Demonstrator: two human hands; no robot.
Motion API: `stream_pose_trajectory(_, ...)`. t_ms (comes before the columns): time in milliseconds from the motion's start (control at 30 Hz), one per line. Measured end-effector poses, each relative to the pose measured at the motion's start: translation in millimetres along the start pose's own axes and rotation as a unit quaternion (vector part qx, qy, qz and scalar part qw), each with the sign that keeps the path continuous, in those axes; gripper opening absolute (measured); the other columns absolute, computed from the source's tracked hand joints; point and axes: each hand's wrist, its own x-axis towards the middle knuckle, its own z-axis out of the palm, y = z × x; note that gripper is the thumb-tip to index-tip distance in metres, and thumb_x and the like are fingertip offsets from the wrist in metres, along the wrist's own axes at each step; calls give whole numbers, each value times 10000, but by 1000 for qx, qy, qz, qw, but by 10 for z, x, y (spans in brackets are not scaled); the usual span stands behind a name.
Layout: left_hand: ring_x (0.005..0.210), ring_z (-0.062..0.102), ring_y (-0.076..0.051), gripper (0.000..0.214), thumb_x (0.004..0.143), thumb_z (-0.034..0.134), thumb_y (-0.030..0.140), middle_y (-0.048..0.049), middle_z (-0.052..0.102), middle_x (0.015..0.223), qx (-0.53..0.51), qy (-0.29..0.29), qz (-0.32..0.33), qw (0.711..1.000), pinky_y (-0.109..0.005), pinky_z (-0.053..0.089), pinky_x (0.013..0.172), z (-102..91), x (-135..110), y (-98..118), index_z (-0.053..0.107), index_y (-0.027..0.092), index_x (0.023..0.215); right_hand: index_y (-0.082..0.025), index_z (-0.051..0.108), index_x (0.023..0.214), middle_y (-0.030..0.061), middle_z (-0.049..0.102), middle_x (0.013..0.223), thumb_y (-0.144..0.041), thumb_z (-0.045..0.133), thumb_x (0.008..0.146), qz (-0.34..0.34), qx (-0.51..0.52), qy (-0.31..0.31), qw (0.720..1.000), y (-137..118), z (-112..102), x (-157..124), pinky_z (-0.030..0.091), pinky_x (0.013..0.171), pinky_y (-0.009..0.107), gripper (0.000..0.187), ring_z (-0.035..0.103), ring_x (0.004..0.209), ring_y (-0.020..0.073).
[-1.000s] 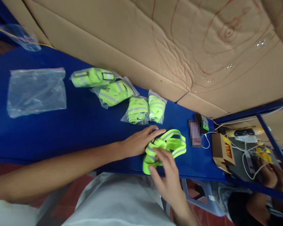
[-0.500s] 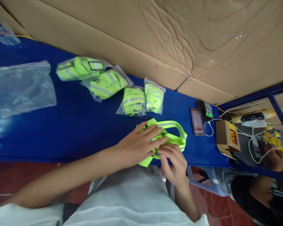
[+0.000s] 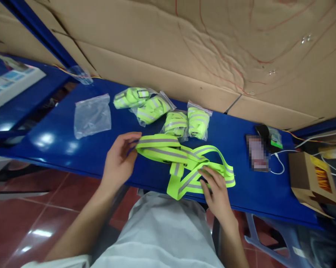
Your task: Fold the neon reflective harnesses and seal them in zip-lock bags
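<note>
A neon-yellow reflective strap harness (image 3: 189,186) with grey stripes lies in loops near the front edge of the blue table. My left hand (image 3: 120,156) pinches the left end of one strap loop between thumb and fingers, pulling it out leftward. On the right part of the straps rests my right hand (image 3: 215,188), fingers bent with the tips pressing on the bands; its thumb is apart from the fingers. Behind the harness sit several clear zip bags packed with the same neon straps, one of them a rolled bundle in a bag (image 3: 198,121).
An empty clear zip bag (image 3: 92,115) lies flat at the left. To the right are a phone (image 3: 257,152), a white cable (image 3: 281,163) and an open cardboard box (image 3: 303,175). A cardboard wall (image 3: 157,63) stands along the table's back.
My left hand has moved left and drawn a strap loop out of the bunched harness, which is now spread wider. My right hand stays on the straps. The view has turned leftward.
</note>
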Motion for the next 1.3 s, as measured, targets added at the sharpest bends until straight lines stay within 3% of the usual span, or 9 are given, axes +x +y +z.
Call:
stream_pose_trajectory(100,1293,629,-228,404,925,519,52,-53,655,1348,116,5,204,972,-424,554,1081,170,-238,419,644,303,1215,-313,586,1435,84,613,1462,-244,533,1054,-8,-4,-3,1000,16,10,11,516,1037,506,391,577,1350,303)
stream_pose_trajectory(200,1364,584,-297,435,936,622,159,-96,592,1480,233,-238,348,876,-521,506,1151,426,-328,608,607,306,1346,-310,587,1428,85,612,1461,-244,527,1056,-12,-6,0,1000,26,20,15,507,1045,518,383,576,1345,306)
stream_pose_trajectory(333,1423,513,-387,437,879,726,191,-188,566,1476,351,-313,275,838,-672,352,1232,454,-163,411,620,188,1303,-313,590,1424,82,612,1465,-251,516,1061,-16,5,4,1000,45,27,9,505,1040,517,375,575,1344,311)
stream_pose_trajectory(433,1259,623,-262,309,883,589,58,-106,660,1238,288,-308,231,877,-501,468,1177,120,37,237,634,207,1150,-314,600,1407,77,617,1457,-267,525,1058,-21,14,11,1000,69,41,4,493,1045,526,360,578,1339,318)
stream_pose_trajectory(600,1140,656,-238,133,898,634,253,-81,676,1145,177,-47,78,980,-420,534,1045,-499,165,-36,600,207,1019,-316,590,1410,77,615,1457,-278,524,1058,-38,16,27,999,101,77,6,474,1037,539,360,581,1330,332)
stream_pose_trajectory(767,1384,517,-355,413,858,578,184,-189,531,1445,334,117,-3,935,-563,467,1097,-632,-24,-248,590,195,1270,-292,591,1402,81,613,1457,-280,526,1064,-52,15,21,998,89,68,7,459,1046,515,344,569,1335,323)
stream_pose_trajectory(867,1406,485,-416,317,961,496,238,-192,529,1484,513,78,11,855,-616,390,1124,-577,-104,-153,680,195,1217,-280,596,1398,77,608,1461,-280,528,1070,-52,9,17,998,80,51,8,445,1064,497,335,557,1343,308)
stream_pose_trajectory(1033,1083,683,-421,612,986,480,603,-205,700,1218,591,-60,-172,786,-513,527,906,-521,-23,10,612,129,1350,-266,605,1394,75,614,1440,-296,541,1072,-40,4,6,999,68,31,7,432,1084,469,330,552,1329,282)
stream_pose_trajectory(1300,1207,629,-434,595,942,557,535,-206,646,1327,586,-115,-141,790,-544,543,956,-581,25,-44,622,122,1366,-265,602,1392,81,613,1421,-279,572,1058,-48,-4,4,999,46,37,-37,442,1083,482,336,542,1326,289)
